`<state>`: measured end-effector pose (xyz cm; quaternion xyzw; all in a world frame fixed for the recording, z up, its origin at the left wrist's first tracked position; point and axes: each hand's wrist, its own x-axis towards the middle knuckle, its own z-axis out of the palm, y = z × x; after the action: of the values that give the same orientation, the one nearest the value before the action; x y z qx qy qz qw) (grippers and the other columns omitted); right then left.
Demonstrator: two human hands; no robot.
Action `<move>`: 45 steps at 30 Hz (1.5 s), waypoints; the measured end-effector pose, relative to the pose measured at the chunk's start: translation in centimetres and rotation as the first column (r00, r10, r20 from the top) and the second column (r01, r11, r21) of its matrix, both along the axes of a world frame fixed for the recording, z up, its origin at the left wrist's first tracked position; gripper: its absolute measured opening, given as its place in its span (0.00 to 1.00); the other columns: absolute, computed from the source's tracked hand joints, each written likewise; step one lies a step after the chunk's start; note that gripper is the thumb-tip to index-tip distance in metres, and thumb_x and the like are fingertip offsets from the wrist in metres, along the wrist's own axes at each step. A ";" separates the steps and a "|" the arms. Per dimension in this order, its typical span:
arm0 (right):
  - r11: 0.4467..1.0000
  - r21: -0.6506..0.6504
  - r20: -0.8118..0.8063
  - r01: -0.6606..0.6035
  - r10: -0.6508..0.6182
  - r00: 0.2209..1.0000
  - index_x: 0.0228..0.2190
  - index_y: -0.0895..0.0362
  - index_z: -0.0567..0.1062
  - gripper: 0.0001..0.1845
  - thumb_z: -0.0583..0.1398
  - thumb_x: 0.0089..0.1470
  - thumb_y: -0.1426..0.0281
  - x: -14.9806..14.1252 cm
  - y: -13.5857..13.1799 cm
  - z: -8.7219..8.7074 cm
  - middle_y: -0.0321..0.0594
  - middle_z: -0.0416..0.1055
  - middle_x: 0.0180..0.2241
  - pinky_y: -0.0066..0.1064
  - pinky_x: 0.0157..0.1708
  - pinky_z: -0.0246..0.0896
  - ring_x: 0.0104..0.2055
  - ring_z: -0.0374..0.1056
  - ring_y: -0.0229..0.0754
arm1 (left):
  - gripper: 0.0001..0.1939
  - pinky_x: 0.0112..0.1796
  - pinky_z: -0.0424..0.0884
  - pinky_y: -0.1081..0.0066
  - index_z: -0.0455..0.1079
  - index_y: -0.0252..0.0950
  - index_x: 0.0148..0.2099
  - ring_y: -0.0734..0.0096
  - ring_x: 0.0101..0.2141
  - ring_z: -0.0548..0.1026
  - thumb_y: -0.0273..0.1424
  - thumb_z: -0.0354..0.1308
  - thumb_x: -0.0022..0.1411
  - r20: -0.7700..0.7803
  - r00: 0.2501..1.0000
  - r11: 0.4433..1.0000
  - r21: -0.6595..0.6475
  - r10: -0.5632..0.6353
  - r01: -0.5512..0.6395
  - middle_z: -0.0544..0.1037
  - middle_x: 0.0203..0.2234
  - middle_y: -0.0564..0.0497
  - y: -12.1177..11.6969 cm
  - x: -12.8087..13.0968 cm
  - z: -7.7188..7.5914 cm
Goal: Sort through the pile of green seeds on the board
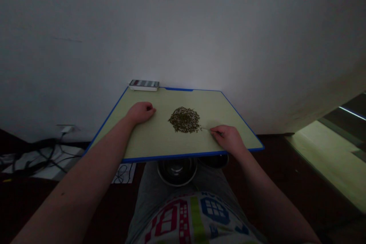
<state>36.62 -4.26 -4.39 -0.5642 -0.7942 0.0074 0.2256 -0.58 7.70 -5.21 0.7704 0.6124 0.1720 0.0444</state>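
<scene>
A pile of small greenish-brown beans or seeds lies spread in the middle of a pale board with a blue edge. To its right, my right hand is closed in a pinch on a thin metal tool, perhaps tweezers. The tool's tip reaches the pile's lower right edge, by a few loose seeds. My left hand rests on the board left of the pile, curled into a loose fist; nothing shows in it.
A white box with a striped top stands at the board's far left corner, by the wall. A metal bowl sits at my lap, below the front edge; a second dark bowl is beside it. Cables run at the left.
</scene>
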 end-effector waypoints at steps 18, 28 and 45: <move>0.999 -0.030 -0.047 -0.037 0.035 0.998 0.34 0.54 0.79 0.11 0.57 0.52 0.69 0.0 -0.5 0.4 0.37 0.78 0.34 0.31 0.37 0.65 0.36 0.73 0.41 | 0.21 0.29 0.61 0.68 0.72 0.36 0.31 0.65 0.28 0.70 0.46 0.46 0.54 -0.011 1.000 1.000 0.005 -0.012 0.012 0.75 0.26 0.46 0.3 -0.2 -0.3; 0.998 -0.040 -0.060 -0.048 0.045 0.997 0.33 0.54 0.79 0.11 0.56 0.52 0.70 0.1 -1.6 0.5 0.38 0.78 0.33 0.31 0.37 0.66 0.36 0.73 0.41 | 0.21 0.29 0.60 0.68 0.71 0.36 0.31 0.66 0.27 0.69 0.47 0.46 0.54 0.006 1.000 1.000 -0.008 -0.010 0.010 0.74 0.25 0.47 0.0 -0.1 0.0; 0.996 -0.002 0.117 -0.087 0.086 0.989 0.36 0.53 0.78 0.13 0.53 0.57 0.69 -1.5 -2.2 -0.1 0.37 0.77 0.37 0.30 0.40 0.63 0.39 0.71 0.40 | 0.21 0.30 0.62 0.68 0.72 0.37 0.32 0.65 0.28 0.70 0.46 0.45 0.54 -0.004 1.000 1.000 -0.005 -0.008 0.008 0.75 0.25 0.47 0.2 -0.1 -0.1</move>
<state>35.10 -6.48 -4.47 -0.5284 -0.8298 -0.0171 0.1789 -0.67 7.86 -5.34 0.7731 0.6097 0.1688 0.0460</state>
